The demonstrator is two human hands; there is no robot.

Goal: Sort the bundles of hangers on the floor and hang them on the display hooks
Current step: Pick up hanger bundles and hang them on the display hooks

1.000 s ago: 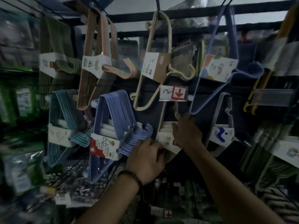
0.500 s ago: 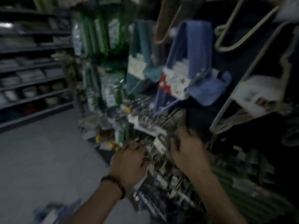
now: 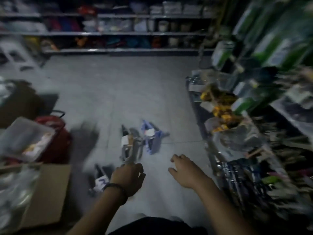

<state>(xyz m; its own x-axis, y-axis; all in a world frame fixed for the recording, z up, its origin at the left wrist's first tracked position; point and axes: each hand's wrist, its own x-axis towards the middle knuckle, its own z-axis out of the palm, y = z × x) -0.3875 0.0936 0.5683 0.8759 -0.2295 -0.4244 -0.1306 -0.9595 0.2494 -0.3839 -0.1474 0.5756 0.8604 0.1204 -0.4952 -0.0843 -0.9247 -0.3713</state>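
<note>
- Box (image 3: 49, 192): cardboard, lower left, on the floor (image 3: 118, 99); contents blurred.
- Tub (image 3: 25, 138): clear plastic, tilted, above the box.
- Red basket (image 3: 55, 133): just behind the tub, dark handle up.
- Dark bundle (image 3: 100, 180): hangers with a white label, flat on the floor, partly hidden behind the left wrist.
- Left grip (image 3: 128, 178): banded wrist, fingers loosely curled, nothing held. It overlaps the near end of the grey bundle; contact cannot be told.
- Grey bundle (image 3: 130, 145): hangers with a white label, on the floor mid-aisle.
- Blue bundle (image 3: 152, 139): hangers with a white label, just right of the grey one, on the floor.
- Right grip (image 3: 186, 172): palm down, fingers spread and relaxed, empty, above bare floor and apart from all three bundles.
- Rack (image 3: 254, 150): right edge, crowded with packaged goods, green and yellow among them; heavily blurred.
- Shelves (image 3: 118, 33): far wall, stocked; items too blurred to name.
</note>
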